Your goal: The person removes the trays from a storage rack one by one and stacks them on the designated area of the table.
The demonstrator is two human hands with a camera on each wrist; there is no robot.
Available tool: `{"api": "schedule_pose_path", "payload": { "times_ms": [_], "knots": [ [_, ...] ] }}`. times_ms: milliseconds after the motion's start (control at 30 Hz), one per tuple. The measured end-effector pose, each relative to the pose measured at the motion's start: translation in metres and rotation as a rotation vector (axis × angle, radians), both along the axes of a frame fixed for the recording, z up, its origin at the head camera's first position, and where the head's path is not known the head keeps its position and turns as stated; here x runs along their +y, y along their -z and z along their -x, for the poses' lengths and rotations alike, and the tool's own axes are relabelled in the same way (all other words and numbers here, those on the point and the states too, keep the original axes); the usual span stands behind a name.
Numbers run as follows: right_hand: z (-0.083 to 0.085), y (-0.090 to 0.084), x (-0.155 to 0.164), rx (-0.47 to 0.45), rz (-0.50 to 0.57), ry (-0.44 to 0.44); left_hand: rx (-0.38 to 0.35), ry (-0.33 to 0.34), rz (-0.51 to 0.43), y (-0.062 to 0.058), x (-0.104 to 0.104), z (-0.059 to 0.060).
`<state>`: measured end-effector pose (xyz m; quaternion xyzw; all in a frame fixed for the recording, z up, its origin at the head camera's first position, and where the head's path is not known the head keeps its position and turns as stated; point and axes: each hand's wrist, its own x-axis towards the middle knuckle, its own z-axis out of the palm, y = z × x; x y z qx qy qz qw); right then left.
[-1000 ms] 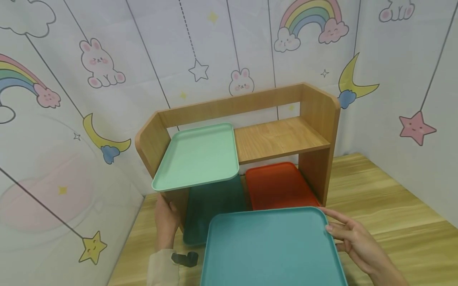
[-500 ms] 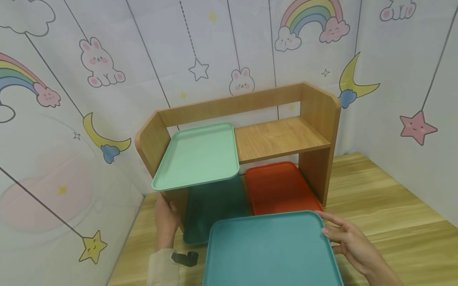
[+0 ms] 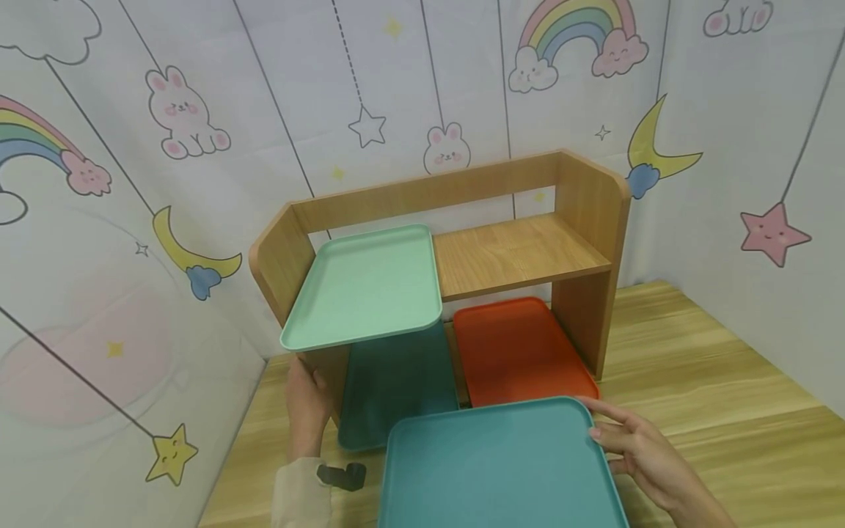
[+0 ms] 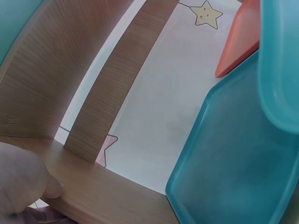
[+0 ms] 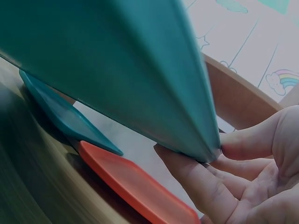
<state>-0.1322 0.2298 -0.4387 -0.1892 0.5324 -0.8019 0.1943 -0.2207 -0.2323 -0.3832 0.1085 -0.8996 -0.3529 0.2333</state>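
We see our right hand (image 3: pixel 640 447) pinching the blue-green tray (image 3: pixel 495 462) at its far right corner, the thumb on one side of the edge and the fingers on the other. This tray is at the near side of the scene, in front of the wooden shelf (image 3: pixel 521 253), its near end running out of view. From the right wrist we look at its underside, and we see it raised, apart from the trays beyond.

Our left hand (image 3: pixel 309 396) grips the near edge of the shelf's left side panel (image 3: pixel 284 264); from the left wrist we see the thumb lying against the wood. A dark strap (image 3: pixel 339 478) and a cream sleeve (image 3: pixel 302 495) show behind that hand.

On the upper board, at the left, we find a mint green tray (image 3: pixel 370 286), its near end reaching out past the board. Below it, in the lower space, a dark teal tray (image 3: pixel 399 381) lies at the left, with a red-orange tray (image 3: pixel 521 348) to its right. The shelf stands on a wood-patterned worktop (image 3: pixel 700 367), and at the far side we see a pale wall (image 3: pixel 455 73) with rabbits, rainbows, moons and stars.
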Motion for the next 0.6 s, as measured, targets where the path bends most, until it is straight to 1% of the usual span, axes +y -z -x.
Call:
{"api": "schedule_pose_path", "payload": {
  "times_ms": [267, 600],
  "knots": [
    [0.0, 0.006, 0.0, -0.016, -0.038, 0.0, 0.006, -0.011, 0.013, 0.001, 0.0, 0.001],
    [-0.002, 0.012, 0.0, -0.034, -0.07, -0.002, 0.001, 0.0, -0.007, 0.0, 0.0, 0.0]
  ]
}}
